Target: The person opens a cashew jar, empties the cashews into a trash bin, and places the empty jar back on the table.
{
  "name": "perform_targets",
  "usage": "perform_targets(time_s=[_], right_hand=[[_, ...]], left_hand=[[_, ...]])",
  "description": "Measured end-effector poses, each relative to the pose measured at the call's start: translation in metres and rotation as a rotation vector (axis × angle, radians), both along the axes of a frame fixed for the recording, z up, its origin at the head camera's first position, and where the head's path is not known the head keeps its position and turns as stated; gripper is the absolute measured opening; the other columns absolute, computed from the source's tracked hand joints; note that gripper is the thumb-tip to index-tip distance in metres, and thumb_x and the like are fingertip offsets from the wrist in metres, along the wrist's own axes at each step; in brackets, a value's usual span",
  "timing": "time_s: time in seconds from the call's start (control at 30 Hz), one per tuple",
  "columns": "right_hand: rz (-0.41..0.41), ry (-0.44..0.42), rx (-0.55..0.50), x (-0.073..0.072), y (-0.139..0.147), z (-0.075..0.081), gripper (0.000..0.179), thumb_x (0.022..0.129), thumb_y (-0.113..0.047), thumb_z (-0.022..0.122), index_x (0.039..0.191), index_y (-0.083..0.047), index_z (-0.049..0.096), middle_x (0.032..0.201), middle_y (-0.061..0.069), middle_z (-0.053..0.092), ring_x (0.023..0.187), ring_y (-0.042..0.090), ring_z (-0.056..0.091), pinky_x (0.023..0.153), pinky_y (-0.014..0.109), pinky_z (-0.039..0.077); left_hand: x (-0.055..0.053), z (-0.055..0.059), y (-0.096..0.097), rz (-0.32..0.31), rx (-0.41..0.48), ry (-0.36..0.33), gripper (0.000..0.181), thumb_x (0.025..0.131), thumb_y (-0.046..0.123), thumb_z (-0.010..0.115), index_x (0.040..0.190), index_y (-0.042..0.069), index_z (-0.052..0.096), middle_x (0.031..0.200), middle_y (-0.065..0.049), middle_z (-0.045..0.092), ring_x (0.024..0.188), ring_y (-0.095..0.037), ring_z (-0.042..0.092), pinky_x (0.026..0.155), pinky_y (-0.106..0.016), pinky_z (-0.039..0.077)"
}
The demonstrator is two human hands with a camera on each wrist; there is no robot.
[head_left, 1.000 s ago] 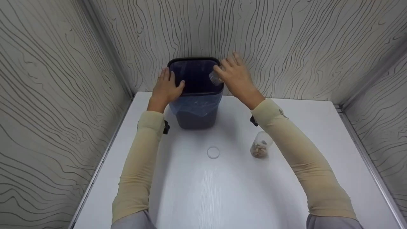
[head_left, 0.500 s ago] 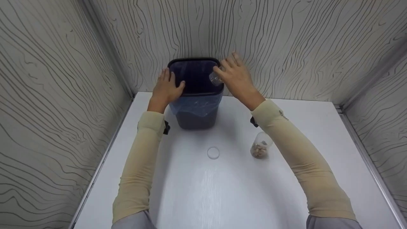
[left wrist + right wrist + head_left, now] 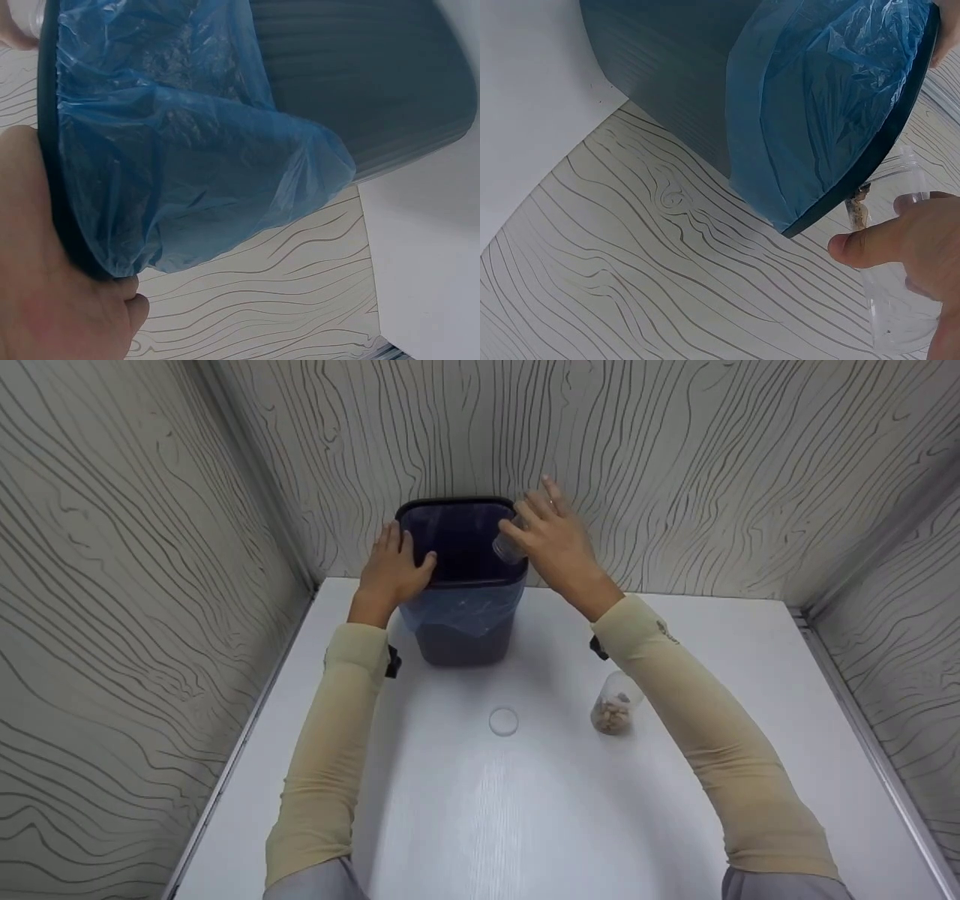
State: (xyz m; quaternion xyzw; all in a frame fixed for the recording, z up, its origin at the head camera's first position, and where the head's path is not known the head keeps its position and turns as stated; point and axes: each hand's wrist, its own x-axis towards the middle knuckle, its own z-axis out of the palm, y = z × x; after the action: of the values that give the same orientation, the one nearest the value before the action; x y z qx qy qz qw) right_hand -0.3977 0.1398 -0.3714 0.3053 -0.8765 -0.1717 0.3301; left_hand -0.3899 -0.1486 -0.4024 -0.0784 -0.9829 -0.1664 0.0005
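Note:
A dark trash bin [image 3: 465, 645] stands against the back wall, its rim wrapped in a blue plastic bag [image 3: 202, 165]. My left hand [image 3: 391, 572] grips the bin's left rim, thumb over the inner side and fingers outside. At the right rim, my right hand [image 3: 556, 540] holds a clear plastic jar [image 3: 900, 315] between thumb and fingers. The jar is tilted, with its mouth [image 3: 508, 549] over the bin's opening. A little brown matter [image 3: 859, 210] shows inside near the mouth. The bin's bottom is too dark to make out.
A second clear jar [image 3: 613, 712], partly filled with light-brown pieces, stands on the white table [image 3: 465, 810] beside my right forearm. A clear round lid [image 3: 503, 721] lies in front of the bin. Wood-patterned walls [image 3: 675, 472] enclose the back and both sides.
My right hand has shifted slightly up and left, and the jar in it is tipped a little more steeply. The left hand, bin, lid and second jar have stayed put.

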Motion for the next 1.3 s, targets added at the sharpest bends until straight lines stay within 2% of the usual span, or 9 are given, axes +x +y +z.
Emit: perform_targets(time_s=[0.27, 0.43, 0.63, 0.77, 1.0, 1.3], right_hand=[[0.040, 0.024, -0.012, -0.0004, -0.0004, 0.0004, 0.058, 0.093, 0.002, 0.077, 0.142, -0.026, 0.064, 0.143, 0.011, 0.061, 0.146, 0.033, 0.046, 0.134, 0.052, 0.022], [0.053, 0.001, -0.010, 0.0003, -0.0010, 0.0009, 0.059, 0.092, 0.002, 0.078, 0.143, -0.024, 0.064, 0.146, 0.012, 0.061, 0.149, 0.033, 0.044, 0.135, 0.052, 0.019], [0.036, -0.005, 0.048, 0.0007, -0.0025, 0.0020, 0.060, 0.093, -0.001, 0.079, 0.147, -0.022, 0.062, 0.151, 0.012, 0.058, 0.155, 0.033, 0.041, 0.136, 0.046, 0.016], [0.050, 0.006, 0.051, 0.0005, -0.0033, 0.0021, 0.056, 0.094, -0.002, 0.078, 0.145, -0.019, 0.062, 0.150, 0.014, 0.059, 0.154, 0.035, 0.041, 0.136, 0.043, 0.019], [0.072, -0.020, 0.044, 0.0010, -0.0017, 0.0025, 0.057, 0.095, 0.000, 0.078, 0.148, -0.014, 0.061, 0.147, 0.017, 0.060, 0.150, 0.036, 0.046, 0.135, 0.045, 0.023], [0.107, 0.044, 0.045, -0.0012, -0.0031, 0.0002, 0.048, 0.097, 0.005, 0.072, 0.142, -0.011, 0.063, 0.140, 0.016, 0.062, 0.144, 0.036, 0.050, 0.133, 0.046, 0.027]], left_hand=[[-0.0009, -0.0009, 0.0004, 0.007, 0.005, 0.000, 0.081, 0.113, 0.053, 0.028, 0.169, -0.003, 0.013, 0.179, -0.023, -0.003, 0.168, -0.038, -0.004, 0.137, -0.049, 0.004], [-0.0007, -0.0009, 0.0003, 0.001, 0.007, -0.004, 0.081, 0.113, 0.054, 0.028, 0.169, -0.003, 0.012, 0.179, -0.023, -0.003, 0.168, -0.037, -0.006, 0.137, -0.049, 0.003], [-0.0005, -0.0003, -0.0001, 0.001, 0.014, -0.008, 0.082, 0.112, 0.054, 0.029, 0.169, -0.003, 0.012, 0.179, -0.022, -0.004, 0.168, -0.036, -0.006, 0.137, -0.048, 0.002], [-0.0010, -0.0006, -0.0003, 0.001, 0.010, -0.007, 0.082, 0.112, 0.054, 0.028, 0.169, -0.003, 0.013, 0.179, -0.022, -0.004, 0.168, -0.036, -0.006, 0.137, -0.048, 0.002], [-0.0006, 0.0002, 0.0002, 0.002, -0.009, 0.003, 0.081, 0.113, 0.053, 0.028, 0.169, -0.004, 0.014, 0.179, -0.024, -0.001, 0.168, -0.037, -0.003, 0.137, -0.049, 0.003], [-0.0006, 0.0004, -0.0006, 0.001, -0.008, -0.003, 0.081, 0.113, 0.053, 0.028, 0.169, -0.004, 0.014, 0.179, -0.024, -0.001, 0.168, -0.038, -0.003, 0.137, -0.049, 0.003]])
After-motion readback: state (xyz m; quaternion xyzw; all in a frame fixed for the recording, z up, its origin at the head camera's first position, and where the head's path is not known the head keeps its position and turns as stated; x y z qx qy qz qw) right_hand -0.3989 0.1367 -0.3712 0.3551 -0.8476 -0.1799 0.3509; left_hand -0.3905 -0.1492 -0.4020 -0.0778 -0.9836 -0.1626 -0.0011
